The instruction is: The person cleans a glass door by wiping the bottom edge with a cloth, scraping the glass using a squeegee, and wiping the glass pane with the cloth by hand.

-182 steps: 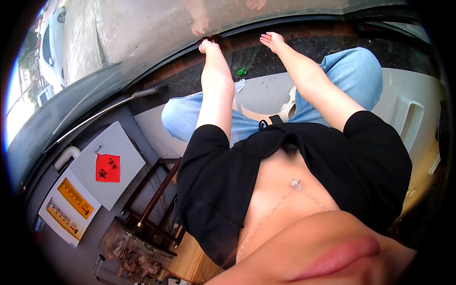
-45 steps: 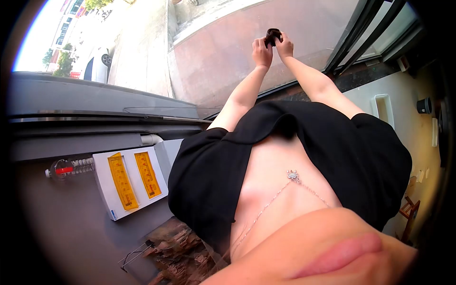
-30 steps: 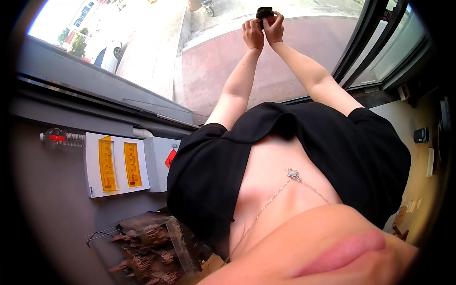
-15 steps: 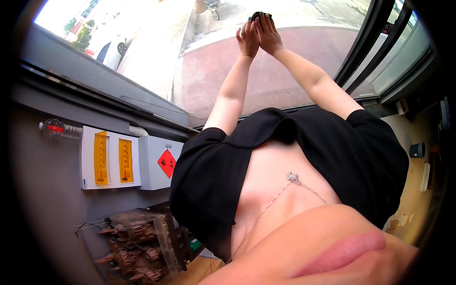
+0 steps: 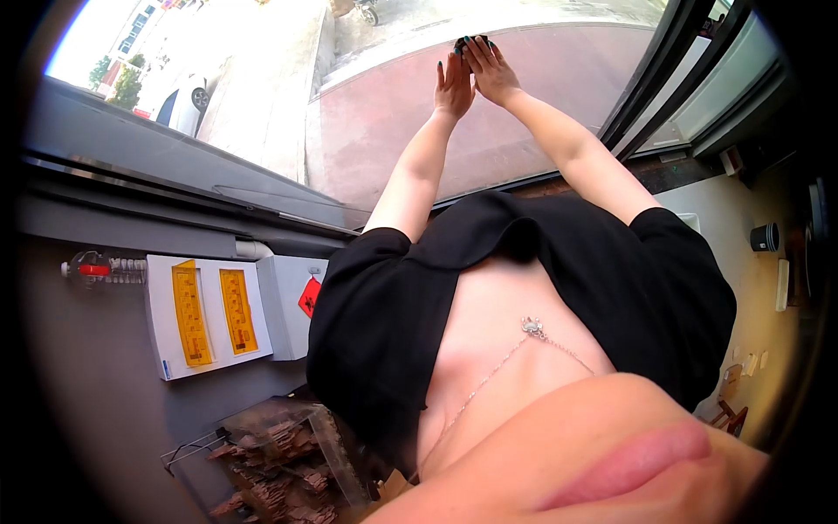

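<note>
Both arms stretch far out ahead, and my hands meet near the top of the head view. My right hand (image 5: 491,77) has its fingers laid over a small black object (image 5: 460,44), which is mostly hidden behind them; its kind cannot be made out. Close beside it, my left hand (image 5: 453,92) has its fingers straight, the outermost one spread apart. Its fingertips sit slightly lower, near the black object. Several nails are green.
Pinkish paving (image 5: 384,131) and a white car (image 5: 183,105) show beyond the window. A dark window frame (image 5: 656,74) stands at right. At left are a white box with yellow labels (image 5: 212,314), a plastic bottle (image 5: 90,270) and a clear case of brown layered pieces (image 5: 284,463).
The view has shifted a little. My left hand has slid slightly down relative to the right, and its outer finger has spread away. The right fingers still cover the black object.
</note>
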The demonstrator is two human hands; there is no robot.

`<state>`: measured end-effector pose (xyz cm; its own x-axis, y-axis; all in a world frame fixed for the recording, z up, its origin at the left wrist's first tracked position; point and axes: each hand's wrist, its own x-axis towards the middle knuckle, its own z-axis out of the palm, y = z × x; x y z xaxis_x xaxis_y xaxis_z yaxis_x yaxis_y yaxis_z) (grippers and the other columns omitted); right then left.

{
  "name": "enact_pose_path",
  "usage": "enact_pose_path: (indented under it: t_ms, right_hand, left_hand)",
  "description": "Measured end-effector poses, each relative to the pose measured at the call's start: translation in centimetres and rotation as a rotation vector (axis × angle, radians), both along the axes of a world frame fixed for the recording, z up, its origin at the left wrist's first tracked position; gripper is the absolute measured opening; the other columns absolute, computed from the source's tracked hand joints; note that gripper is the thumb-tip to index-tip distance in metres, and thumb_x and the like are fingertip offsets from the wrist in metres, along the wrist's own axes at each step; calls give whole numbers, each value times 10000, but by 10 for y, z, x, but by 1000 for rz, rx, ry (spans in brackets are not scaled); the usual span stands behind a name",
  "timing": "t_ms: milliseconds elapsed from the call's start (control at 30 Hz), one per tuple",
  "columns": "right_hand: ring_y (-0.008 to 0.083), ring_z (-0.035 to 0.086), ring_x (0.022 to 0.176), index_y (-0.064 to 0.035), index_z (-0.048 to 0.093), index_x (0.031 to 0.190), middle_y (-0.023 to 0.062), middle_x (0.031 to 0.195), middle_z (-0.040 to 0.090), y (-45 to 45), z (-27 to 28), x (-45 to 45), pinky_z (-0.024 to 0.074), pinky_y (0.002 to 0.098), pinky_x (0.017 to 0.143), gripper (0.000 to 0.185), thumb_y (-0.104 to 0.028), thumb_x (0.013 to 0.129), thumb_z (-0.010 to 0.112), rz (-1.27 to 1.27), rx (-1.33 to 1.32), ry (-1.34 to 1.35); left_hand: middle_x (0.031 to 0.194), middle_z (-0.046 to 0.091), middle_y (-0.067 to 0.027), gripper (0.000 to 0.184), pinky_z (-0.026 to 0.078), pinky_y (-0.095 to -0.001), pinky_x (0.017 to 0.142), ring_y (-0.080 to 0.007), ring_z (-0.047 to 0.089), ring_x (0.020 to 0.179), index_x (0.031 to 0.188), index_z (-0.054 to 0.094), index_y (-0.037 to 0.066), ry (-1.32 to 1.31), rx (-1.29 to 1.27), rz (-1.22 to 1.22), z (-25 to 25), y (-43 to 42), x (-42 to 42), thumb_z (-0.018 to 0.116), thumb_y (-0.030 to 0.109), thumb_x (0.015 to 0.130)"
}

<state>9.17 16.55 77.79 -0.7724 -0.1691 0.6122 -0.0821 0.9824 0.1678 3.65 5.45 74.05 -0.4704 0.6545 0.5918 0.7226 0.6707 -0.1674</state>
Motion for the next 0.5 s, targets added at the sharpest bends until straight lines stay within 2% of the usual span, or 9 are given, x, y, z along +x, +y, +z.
enact_pose_path:
  t_ms: [100,200,333,500]
  right_hand:
    - [265,99,1185,-1,227,1187,140,1267,138,13,12,-7,112,363,960,470,-164,756,319,-207,32,55]
    - [283,105,1180,18,226,1178,170,1256,146,35,40,-11,115,366,959,468,-162,756,316,-311,-48,188]
    - [337,138,1155,53,207,1166,215,1230,164,57,75,-15,164,378,950,477,-116,742,341,-123,-180,356]
    - [395,141,1133,60,207,1158,251,1215,160,44,68,-19,181,403,936,497,-118,726,378,-83,-203,329]
  left_hand:
    - [1232,236,-111,520,109,-384,934,-220,163,1165,1179,258,29,120,69,-27,18,31,-6,385,219,712]
    - [1235,233,-101,510,83,-392,938,-221,140,1171,1187,244,30,258,36,-48,55,59,-13,362,219,729]
    - [1241,229,-89,489,78,-385,937,-210,157,1168,1188,249,45,230,145,-109,98,81,-14,351,206,737]
    - [1222,276,-92,442,92,-387,933,-204,206,1155,1154,320,41,269,224,-106,90,65,-15,349,196,741]
